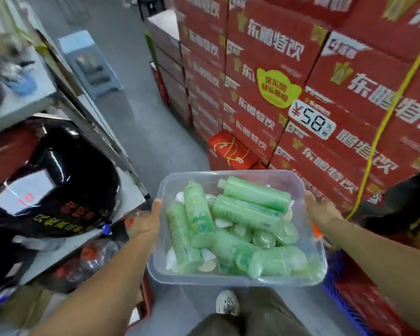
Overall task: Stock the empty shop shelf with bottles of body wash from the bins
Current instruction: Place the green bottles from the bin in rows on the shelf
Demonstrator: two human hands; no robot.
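I hold a clear plastic bin at waist height in front of me. Several green body wash bottles lie jumbled inside it, with white caps showing between them. My left hand grips the bin's left rim, thumb on top. On the right rim sits my right hand, also gripping. The fingers under the bin are hidden.
Metal shelving runs along the left, holding a glossy black bag and bottled drinks below. A tall stack of red cartons with a price tag fills the right. A grey floor aisle lies ahead. Blue crate at lower right.
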